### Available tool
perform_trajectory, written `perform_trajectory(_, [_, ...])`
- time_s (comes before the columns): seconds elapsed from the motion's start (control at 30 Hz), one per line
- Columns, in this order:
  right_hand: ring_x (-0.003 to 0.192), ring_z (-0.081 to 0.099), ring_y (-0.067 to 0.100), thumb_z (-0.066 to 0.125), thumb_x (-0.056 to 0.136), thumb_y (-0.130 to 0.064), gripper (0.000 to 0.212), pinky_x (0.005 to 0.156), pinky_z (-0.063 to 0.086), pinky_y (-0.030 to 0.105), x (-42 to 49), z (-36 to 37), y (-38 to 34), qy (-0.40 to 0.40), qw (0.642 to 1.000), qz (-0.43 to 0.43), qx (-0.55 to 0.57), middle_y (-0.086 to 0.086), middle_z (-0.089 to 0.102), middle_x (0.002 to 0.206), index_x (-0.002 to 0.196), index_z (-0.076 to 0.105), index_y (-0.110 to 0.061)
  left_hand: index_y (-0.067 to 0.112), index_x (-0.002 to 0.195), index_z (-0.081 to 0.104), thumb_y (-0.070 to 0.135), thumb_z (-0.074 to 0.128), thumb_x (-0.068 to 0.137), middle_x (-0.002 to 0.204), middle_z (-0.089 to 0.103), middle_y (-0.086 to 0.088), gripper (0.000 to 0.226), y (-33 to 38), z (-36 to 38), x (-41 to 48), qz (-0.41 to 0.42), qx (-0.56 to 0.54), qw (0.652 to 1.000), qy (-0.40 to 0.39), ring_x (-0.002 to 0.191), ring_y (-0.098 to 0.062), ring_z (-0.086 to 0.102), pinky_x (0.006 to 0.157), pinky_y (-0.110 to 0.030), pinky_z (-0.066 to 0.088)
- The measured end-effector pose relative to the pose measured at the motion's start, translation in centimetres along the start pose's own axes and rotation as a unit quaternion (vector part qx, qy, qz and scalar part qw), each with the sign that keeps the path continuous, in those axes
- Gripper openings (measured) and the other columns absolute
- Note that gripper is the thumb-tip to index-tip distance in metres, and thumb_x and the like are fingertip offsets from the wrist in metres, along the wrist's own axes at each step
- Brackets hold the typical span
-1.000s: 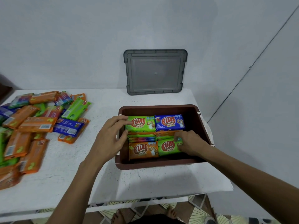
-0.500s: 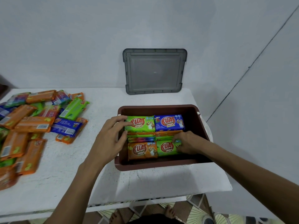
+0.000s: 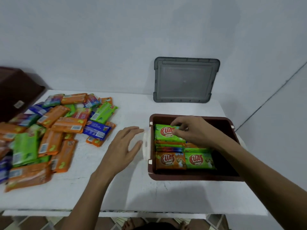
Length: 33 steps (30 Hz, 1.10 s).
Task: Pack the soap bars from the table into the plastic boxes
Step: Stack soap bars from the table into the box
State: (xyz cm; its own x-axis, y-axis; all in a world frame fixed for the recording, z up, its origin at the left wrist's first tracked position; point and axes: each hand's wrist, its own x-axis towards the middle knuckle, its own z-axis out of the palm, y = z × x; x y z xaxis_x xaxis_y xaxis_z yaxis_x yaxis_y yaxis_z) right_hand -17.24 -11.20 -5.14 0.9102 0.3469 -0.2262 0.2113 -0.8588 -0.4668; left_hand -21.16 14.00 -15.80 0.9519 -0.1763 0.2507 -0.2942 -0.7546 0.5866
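A brown plastic box [image 3: 196, 177] stands on the white table [image 3: 132, 193], right of centre. Inside lie wrapped soap bars: a green one [image 3: 163, 132] at the back left, an orange one [image 3: 170, 161] and a green one [image 3: 199, 161] in front, with more stacked on edge between them. My right hand [image 3: 192, 130] reaches into the back of the box, its curled fingertips pinching the right end of the back green bar; whatever lies under the hand is hidden. My left hand [image 3: 123, 150] hovers flat over the table just left of the box, holding nothing.
A loose pile of orange, green and blue soap bars [image 3: 49, 130] covers the table's left side. A grey lid [image 3: 184, 80] leans on the wall behind the box. Another dark brown box [image 3: 15, 90] sits at the far left. A white latch [image 3: 147, 143] hangs on the box's left wall.
My left hand has come off the box's left rim and out over the table. My right hand has moved from the front green bar to the back row. The view has swung left.
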Motion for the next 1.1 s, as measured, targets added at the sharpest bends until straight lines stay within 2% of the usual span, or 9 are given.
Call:
perform_trajectory(0.07, [0.090,0.067,0.013,0.061,0.093,-0.037,0.032,0.081,0.054,0.029,1.4,0.7,-2.3,0.033,0.999,-0.019,0.012,-0.001,0.073,0.106,0.122,0.063,-0.024,0.031,0.125,0.057,0.039,0.054,0.095,0.133,0.053,0.011,0.032,-2.0,-1.4,-0.5,-0.016,0.013,1.000,0.019,0.119,0.006,0.037,0.094,-0.013,0.030])
perform_trajectory(0.17, [0.086,0.066,0.011,0.059,0.093,-0.034,0.026,0.084,0.055,0.031,3.7,2.5,-5.5,0.072,0.996,-0.048,0.015,-0.001,0.073,0.104,0.116,0.063,-0.023,0.026,0.122,0.060,0.037,0.054,0.094,0.129,0.056,0.008,0.030,-5.5,-4.0,-1.2,-0.035,0.038,0.998,0.033,0.119,-0.004,0.046,0.092,-0.024,0.042])
perform_trajectory(0.27, [0.094,0.064,0.014,0.055,0.094,-0.039,0.030,0.087,0.054,0.035,6.1,4.3,-8.7,0.066,0.996,-0.053,0.012,-0.002,0.068,0.113,0.120,0.060,-0.026,0.021,0.119,0.063,0.025,0.062,0.092,0.125,0.059,0.003,0.027,-9.2,-6.5,-1.4,-0.057,0.082,0.994,0.036,0.115,-0.016,0.053,0.092,-0.029,0.042])
perform_trajectory(0.4, [0.095,0.060,0.012,0.056,0.094,-0.039,0.035,0.085,0.049,0.030,9.4,7.3,-12.6,0.034,0.997,-0.067,-0.002,0.000,0.064,0.122,0.126,0.057,-0.024,0.017,0.120,0.062,0.021,0.063,0.090,0.126,0.057,-0.005,0.031,-13.9,-9.0,-1.4,-0.086,0.122,0.989,0.020,0.115,-0.025,0.052,0.090,-0.039,0.046])
perform_trajectory(0.47, [0.097,0.057,0.010,0.058,0.093,-0.040,0.041,0.082,0.048,0.027,10.9,8.9,-14.3,0.012,0.998,-0.067,-0.003,0.001,0.061,0.128,0.130,0.054,-0.022,0.019,0.125,0.059,0.025,0.063,0.089,0.131,0.054,-0.003,0.037,-15.8,-9.8,-1.1,-0.101,0.137,0.985,0.005,0.120,-0.025,0.049,0.095,-0.042,0.044])
perform_trajectory(0.57, [0.111,0.059,0.017,0.064,0.089,-0.043,0.051,0.080,0.050,0.028,13.1,11.6,-16.3,-0.028,0.998,-0.052,-0.018,0.003,0.059,0.131,0.133,0.052,-0.018,0.025,0.130,0.053,0.031,0.061,0.088,0.139,0.046,0.002,0.044,-17.9,-11.0,-0.5,-0.104,0.159,0.982,-0.015,0.129,-0.023,0.040,0.104,-0.044,0.035])
perform_trajectory(0.7, [0.102,0.062,0.022,0.070,0.081,-0.050,0.056,0.073,0.052,0.030,15.8,15.0,-17.2,-0.047,0.995,-0.052,-0.067,0.006,0.062,0.115,0.123,0.054,-0.016,0.031,0.143,0.037,0.034,0.060,0.086,0.151,0.029,0.009,0.061,-19.7,-12.4,0.5,-0.127,0.195,0.969,-0.079,0.139,-0.019,0.022,0.109,-0.047,0.025])
perform_trajectory(0.9, [0.118,0.046,0.024,0.070,0.078,-0.056,0.072,0.089,0.049,0.036,17.6,18.2,-17.1,-0.008,0.991,-0.047,-0.125,0.009,0.051,0.127,0.132,0.044,-0.014,0.031,0.150,0.022,0.042,0.058,0.089,0.158,0.020,0.009,0.071,-20.7,-13.5,1.9,-0.121,0.216,0.958,-0.147,0.143,-0.021,0.014,0.113,-0.049,0.018])
perform_trajectory(1.1, [0.118,0.049,0.024,0.071,0.075,-0.059,0.081,0.093,0.051,0.038,18.0,18.5,-16.8,-0.009,0.989,-0.065,-0.134,0.011,0.049,0.130,0.133,0.039,-0.012,0.029,0.149,0.025,0.040,0.063,0.087,0.153,0.031,0.005,0.074,-20.8,-14.0,2.9,-0.099,0.237,0.955,-0.147,0.138,-0.022,0.020,0.110,-0.043,0.018])
